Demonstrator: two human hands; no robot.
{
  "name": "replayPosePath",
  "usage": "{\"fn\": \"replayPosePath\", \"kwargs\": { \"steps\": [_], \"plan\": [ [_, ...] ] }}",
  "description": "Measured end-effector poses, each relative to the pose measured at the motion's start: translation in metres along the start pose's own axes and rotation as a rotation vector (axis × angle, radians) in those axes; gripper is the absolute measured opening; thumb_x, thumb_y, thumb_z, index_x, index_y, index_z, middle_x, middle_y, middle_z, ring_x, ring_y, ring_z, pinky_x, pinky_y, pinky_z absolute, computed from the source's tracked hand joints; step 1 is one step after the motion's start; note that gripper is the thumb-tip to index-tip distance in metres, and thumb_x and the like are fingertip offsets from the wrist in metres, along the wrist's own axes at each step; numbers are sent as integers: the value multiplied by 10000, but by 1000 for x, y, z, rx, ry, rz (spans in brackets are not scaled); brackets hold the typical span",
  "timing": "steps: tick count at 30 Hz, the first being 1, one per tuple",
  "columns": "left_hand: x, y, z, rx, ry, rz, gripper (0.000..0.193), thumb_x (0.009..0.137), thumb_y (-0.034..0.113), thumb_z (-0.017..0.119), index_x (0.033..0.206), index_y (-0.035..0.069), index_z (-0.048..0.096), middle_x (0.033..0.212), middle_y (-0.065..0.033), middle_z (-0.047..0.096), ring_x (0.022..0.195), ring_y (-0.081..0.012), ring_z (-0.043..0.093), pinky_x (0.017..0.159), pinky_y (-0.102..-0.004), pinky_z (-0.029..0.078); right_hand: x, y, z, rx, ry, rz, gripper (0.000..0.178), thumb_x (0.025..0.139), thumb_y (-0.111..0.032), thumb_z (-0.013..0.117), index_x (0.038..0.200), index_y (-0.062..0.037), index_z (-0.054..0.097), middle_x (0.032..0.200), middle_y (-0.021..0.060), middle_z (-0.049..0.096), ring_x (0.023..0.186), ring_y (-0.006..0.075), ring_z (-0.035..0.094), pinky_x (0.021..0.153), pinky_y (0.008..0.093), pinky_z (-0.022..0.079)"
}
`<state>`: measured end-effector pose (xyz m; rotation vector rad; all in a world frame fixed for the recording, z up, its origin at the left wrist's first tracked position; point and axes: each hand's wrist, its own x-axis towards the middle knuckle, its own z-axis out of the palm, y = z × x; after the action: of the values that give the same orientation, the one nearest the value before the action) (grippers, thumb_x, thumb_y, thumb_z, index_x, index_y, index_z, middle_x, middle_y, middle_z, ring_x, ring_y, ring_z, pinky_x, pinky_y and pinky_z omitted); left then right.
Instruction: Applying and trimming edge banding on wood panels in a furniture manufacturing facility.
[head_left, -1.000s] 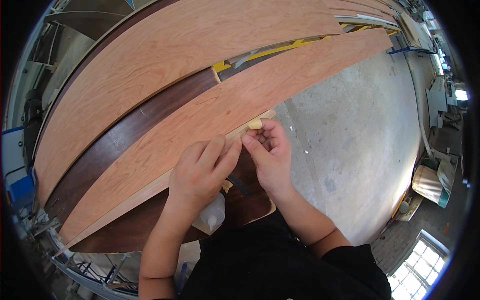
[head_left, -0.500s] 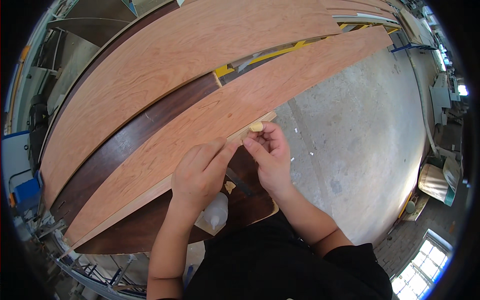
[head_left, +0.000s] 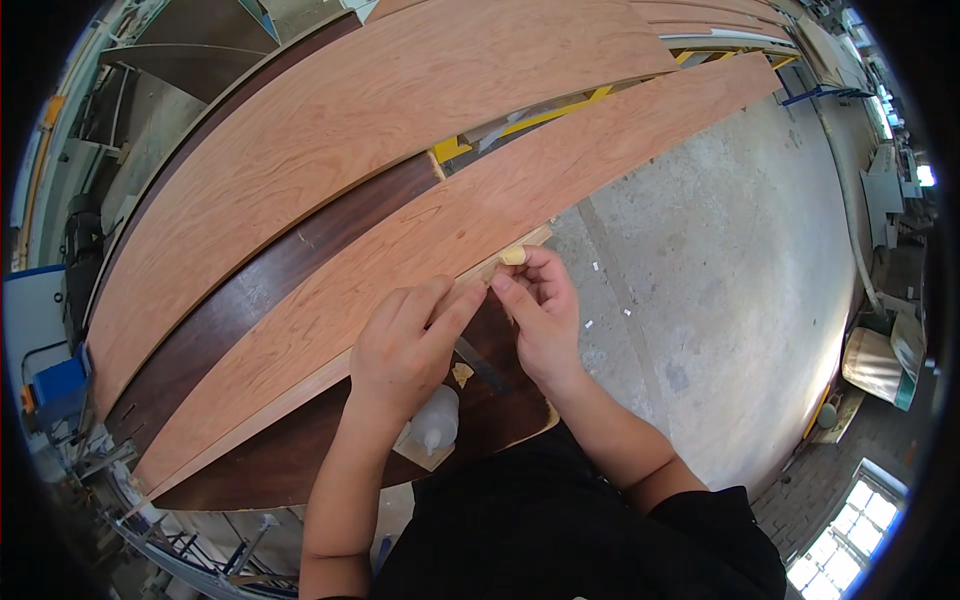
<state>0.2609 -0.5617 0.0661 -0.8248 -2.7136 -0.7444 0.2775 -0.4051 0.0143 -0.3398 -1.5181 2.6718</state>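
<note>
My left hand (head_left: 400, 345) is closed, its fingertips pinched together over a pale wood strip (head_left: 300, 397) that runs along the near edge of a long reddish plywood board (head_left: 440, 210). Just right of it my right hand (head_left: 543, 315) is also closed, thumb and fingers meeting close to the left fingertips. A yellowish wrap covers the tip of a right finger. Whatever lies between the fingertips is too small to make out. Below the hands, a translucent squeeze bottle (head_left: 436, 418) lies on a small light wood piece, beside a torn tan scrap (head_left: 462, 374).
A dark brown panel (head_left: 290, 455) lies under the boards, with a flat dark metal strip (head_left: 482, 364) on it. A second wide plywood board (head_left: 330, 130) lies farther off. Yellow framing (head_left: 450, 147) shows between boards. Small white bits dot the concrete floor (head_left: 700, 270) at right.
The hands stay almost in place, fingertips still together. The left hand shifts very slightly right, and the whole view moves a little.
</note>
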Motion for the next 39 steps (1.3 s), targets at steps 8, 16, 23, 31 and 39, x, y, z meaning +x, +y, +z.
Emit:
{"fn": "replayPosePath", "kwargs": {
  "steps": [8, 16, 23, 31, 39],
  "plan": [
    [-2, -3, 1, -71, 57, 33, 381, 748, 18, 689, 1113, 123, 712, 1008, -73, 638, 796, -243, 630, 681, -349, 524, -2, 1, -4, 24, -34, -8, 264, 935, -14, 626, 1178, -21, 524, 1043, 46, 599, 924, 102, 579, 839, 252, 492],
    [-1, -3, 1, -62, 35, 40, 395, 745, 16, 691, 1121, 136, 717, 1002, -75, 636, 802, -249, 628, 677, -354, 525, 1, -1, 0, -41, -23, -20, 279, 908, 28, 636, 1164, -17, 533, 1033, 43, 596, 910, 90, 581, 827, 232, 489],
    [-1, -2, -1, -58, 23, 26, 374, 753, 13, 688, 1104, 136, 727, 997, -75, 641, 815, -257, 632, 691, -365, 529, 2, -2, 1, -68, -3, -17, 272, 904, 37, 631, 1154, -12, 538, 1019, 40, 595, 899, 87, 585, 823, 225, 488],
    [-3, -3, 0, -89, 67, 12, 349, 759, 28, 704, 1093, 127, 728, 989, -75, 667, 830, -251, 646, 699, -360, 531, 2, -3, 2, -63, -1, -26, 271, 905, 30, 635, 1155, -14, 541, 1016, 41, 596, 887, 82, 579, 808, 221, 486],
    [-2, -1, 1, -104, 115, -7, 390, 774, 24, 690, 1148, 130, 700, 974, -70, 665, 812, -244, 642, 688, -351, 529, 1, -5, 3, -75, 3, -16, 250, 916, 24, 624, 1150, -17, 545, 990, 41, 607, 863, 85, 588, 786, 224, 492]
  ]
}}
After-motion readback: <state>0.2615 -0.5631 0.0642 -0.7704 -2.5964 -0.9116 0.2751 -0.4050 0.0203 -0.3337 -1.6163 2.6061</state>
